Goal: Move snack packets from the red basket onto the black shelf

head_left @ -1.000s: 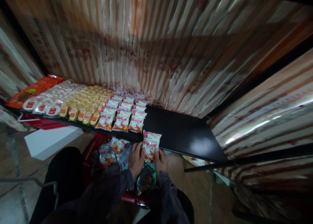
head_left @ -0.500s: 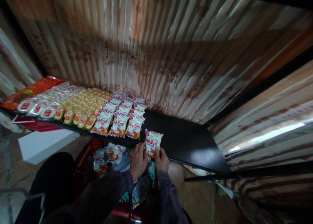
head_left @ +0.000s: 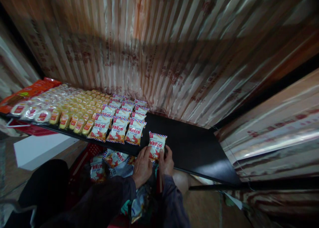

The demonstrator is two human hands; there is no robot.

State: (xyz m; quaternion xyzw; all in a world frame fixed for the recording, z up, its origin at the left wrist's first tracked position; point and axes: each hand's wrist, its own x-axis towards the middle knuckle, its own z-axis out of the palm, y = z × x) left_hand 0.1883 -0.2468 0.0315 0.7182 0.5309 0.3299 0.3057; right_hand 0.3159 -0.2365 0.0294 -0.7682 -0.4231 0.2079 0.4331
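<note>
A white and orange snack bag (head_left: pixel 157 145) with a striped top edge stands upright at the shelf's front edge. My right hand (head_left: pixel 166 162) grips its lower right side, thumb on the front. Curled against the lower left side of the same bag is my left hand (head_left: pixel 143 165); its fingertips are partly hidden. To the left, matching snack bags (head_left: pixel 117 130) stand in rows on the black shelf (head_left: pixel 184 141). More of these bags lie below my left forearm in a red basket (head_left: pixel 86 156).
Small yellow wrapped packs (head_left: pixel 77 122) and white wrapped packs (head_left: pixel 45 115) fill the shelf's left part, beside an orange package (head_left: pixel 30 92). A white box (head_left: pixel 42 148) sits under the shelf. Striped plastic sheeting (head_left: pixel 154 48) hangs behind, and a black post (head_left: pixel 269 91) rises at right.
My view has shifted slightly, so the shelf's rows appear a little further left and lower. Both hands stay at the bag, which has barely moved.
</note>
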